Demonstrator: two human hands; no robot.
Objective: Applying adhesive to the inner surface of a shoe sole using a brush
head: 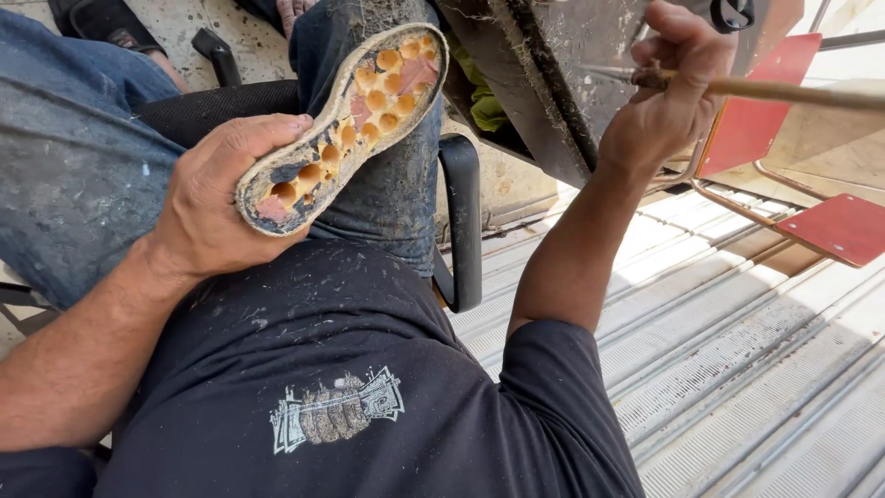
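Rough, matt rubber sole [346,124] — wooden brush handle [793,91]

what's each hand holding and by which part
The left hand grips a shoe sole at its lower end; the right hand holds a brush near the bristle end.

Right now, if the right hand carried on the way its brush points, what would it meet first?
Probably the dark, grimy metal panel: the right hand aims the wooden-handled brush leftward at it, though depth is unclear.
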